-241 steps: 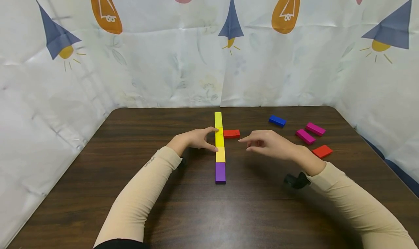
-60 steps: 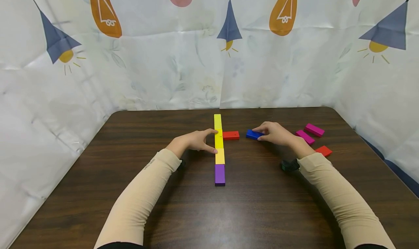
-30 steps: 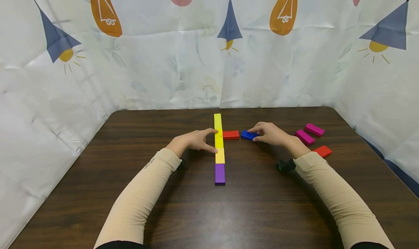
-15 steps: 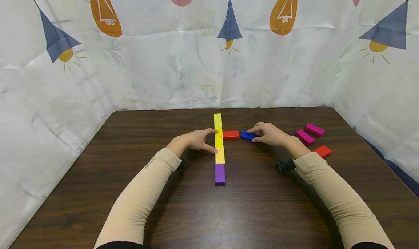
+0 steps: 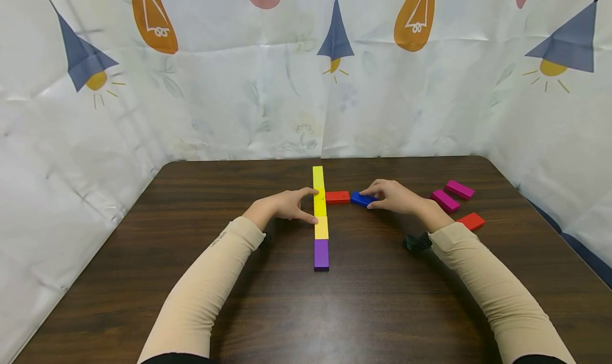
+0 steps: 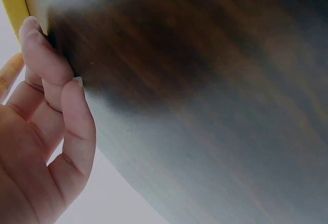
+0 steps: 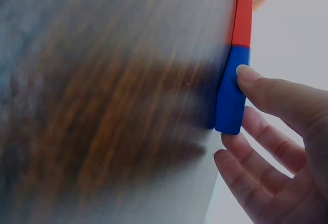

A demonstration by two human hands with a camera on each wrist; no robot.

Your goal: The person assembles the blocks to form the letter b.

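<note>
Several yellow blocks (image 5: 319, 203) and a purple block (image 5: 321, 253) form a straight line running away from me on the table. A red block (image 5: 337, 197) sticks out from the line's right side. My left hand (image 5: 283, 203) touches the left side of the yellow blocks with index fingertip and thumb spread apart; a yellow block (image 6: 14, 6) shows at its fingertips in the left wrist view. Between thumb and fingers, my right hand (image 5: 394, 195) pinches a blue block (image 7: 231, 90), whose far end meets the red block (image 7: 243, 23). The blue block lies slightly angled to the red one.
Two magenta blocks (image 5: 444, 200) and another red block (image 5: 471, 221) lie right of my right hand, the red one partly behind the sleeve. Beyond the back edge of the dark wooden table (image 5: 229, 164) hangs a patterned white cloth (image 5: 229, 98).
My right hand has taken hold of the blue block at the back right and brought it left to the red block's end, with only slight shifts lately. The left hand has stayed put.
</note>
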